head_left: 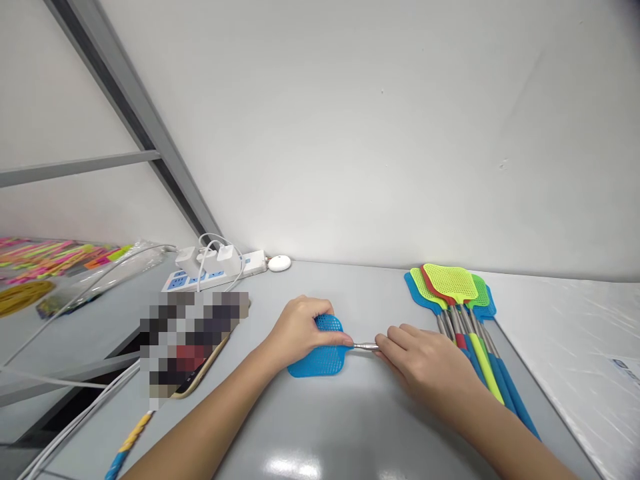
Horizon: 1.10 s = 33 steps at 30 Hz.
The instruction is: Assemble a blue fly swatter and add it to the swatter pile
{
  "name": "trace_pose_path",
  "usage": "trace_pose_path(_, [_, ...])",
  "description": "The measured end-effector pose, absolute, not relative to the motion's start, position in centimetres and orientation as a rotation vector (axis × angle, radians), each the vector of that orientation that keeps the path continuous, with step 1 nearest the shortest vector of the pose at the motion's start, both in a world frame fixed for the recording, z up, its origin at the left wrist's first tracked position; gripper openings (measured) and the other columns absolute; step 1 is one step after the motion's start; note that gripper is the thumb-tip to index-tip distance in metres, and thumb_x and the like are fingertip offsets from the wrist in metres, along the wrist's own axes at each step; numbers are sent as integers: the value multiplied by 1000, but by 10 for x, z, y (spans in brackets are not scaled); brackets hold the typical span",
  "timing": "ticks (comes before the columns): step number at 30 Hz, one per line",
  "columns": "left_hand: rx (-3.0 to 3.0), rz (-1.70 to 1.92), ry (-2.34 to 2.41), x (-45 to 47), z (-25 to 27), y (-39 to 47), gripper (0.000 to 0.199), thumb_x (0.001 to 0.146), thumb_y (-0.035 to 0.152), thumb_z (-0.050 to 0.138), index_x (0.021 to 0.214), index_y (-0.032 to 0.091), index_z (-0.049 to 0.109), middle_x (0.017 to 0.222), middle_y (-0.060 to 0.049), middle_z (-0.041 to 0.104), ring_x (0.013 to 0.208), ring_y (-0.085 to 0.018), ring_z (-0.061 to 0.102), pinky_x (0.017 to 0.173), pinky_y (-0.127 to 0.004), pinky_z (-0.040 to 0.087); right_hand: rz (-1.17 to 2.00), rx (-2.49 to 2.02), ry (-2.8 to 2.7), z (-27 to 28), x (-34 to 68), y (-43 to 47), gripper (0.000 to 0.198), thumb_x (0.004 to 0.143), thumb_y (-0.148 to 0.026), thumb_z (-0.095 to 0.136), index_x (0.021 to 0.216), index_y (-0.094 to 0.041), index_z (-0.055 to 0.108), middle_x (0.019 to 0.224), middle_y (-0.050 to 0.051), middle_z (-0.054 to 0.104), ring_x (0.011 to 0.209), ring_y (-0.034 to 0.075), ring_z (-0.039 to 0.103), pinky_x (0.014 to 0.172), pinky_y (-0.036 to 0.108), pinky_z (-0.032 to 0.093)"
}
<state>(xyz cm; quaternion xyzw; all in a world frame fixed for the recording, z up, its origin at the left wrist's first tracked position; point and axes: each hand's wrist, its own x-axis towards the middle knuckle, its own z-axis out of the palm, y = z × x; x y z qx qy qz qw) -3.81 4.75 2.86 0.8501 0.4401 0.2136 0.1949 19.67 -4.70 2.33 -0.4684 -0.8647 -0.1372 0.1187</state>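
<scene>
A blue fly swatter head [320, 359] lies flat on the grey table [350, 427]. My left hand [299, 328] grips it from above, thumb at its right edge. A short metal rod [366, 346] sticks out of the head to the right. My right hand [425, 363] pinches that rod between its fingertips; the rest of the handle is hidden under this hand. Just right of my right hand lies a row of finished fly swatters [457, 297] with green, yellow, red and blue heads, their handles running toward me.
A white power strip [215, 270] with chargers and cables sits at the back left, a small white round device [279, 263] beside it. A phone [197, 377] lies left of my left arm. Clear bags of coloured parts [55, 263] lie far left. A white wall stands behind.
</scene>
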Motion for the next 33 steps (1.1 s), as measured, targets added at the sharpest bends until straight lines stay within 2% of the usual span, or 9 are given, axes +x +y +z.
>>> trace_pose_path(4, [2304,735,1218,-34,29,47,41,62,55,79,64,20,59,65,3,58,70,-16,51,66,-28,37,-312,-1435,-2495,24,192,-48,17,94,-16,47,87,-21,61,73,1,59,65,16,51,53,32,22])
trace_pose_path(7, [2032,1086,1176,-33,31,53,33,69,46,77,87,22,63,82,1,61,78,-16,54,75,-28,43,-297,-1497,-2460,27,191,-48,17,96,-22,47,93,-22,63,75,1,61,68,15,54,53,31,23])
trace_pose_path(9, [1724,1318,1132,-36,32,60,42,74,43,74,107,24,57,96,-1,60,84,-15,57,80,-28,46,-336,-1527,-2414,30,193,-47,19,98,-25,45,96,-22,64,75,1,61,68,15,55,53,31,23])
trace_pose_path(11, [1422,1297,1049,-39,33,64,47,77,44,70,116,24,53,103,-3,62,88,-16,60,81,-29,48,-397,-1561,-2335,32,196,-46,23,99,-29,43,96,-22,65,72,1,59,66,15,54,52,30,23])
trace_pose_path(16, [1140,692,771,-40,25,55,40,74,40,76,104,15,67,103,-11,70,91,-22,66,85,-37,52,-554,-1564,-2258,31,207,-44,26,100,-31,41,95,-23,65,69,0,56,59,14,51,50,30,21])
trace_pose_path(21, [1192,702,732,-29,19,41,36,74,39,77,97,13,70,87,-10,71,75,-22,67,68,-40,57,-640,-1413,-2364,27,211,-45,23,99,-23,40,96,-19,62,71,1,58,63,15,55,52,31,24])
trace_pose_path(23, [1241,731,740,-28,20,39,35,74,38,77,96,12,70,87,-10,71,76,-22,67,70,-39,57,-601,-1411,-2379,28,209,-46,25,100,-24,38,94,-19,62,70,1,59,63,16,57,52,31,25])
trace_pose_path(27, [1329,783,786,-29,22,37,31,74,36,77,95,13,71,95,-10,73,86,-22,67,83,-38,54,-410,-1521,-2346,29,205,-50,32,101,-32,33,88,-21,60,70,1,61,55,16,57,50,30,24])
trace_pose_path(33, [1474,776,744,-29,29,37,30,77,36,74,97,14,73,99,-10,74,91,-24,68,87,-38,52,249,-1824,-2210,38,197,-54,39,99,-44,32,72,-24,51,66,0,60,59,17,56,53,30,26])
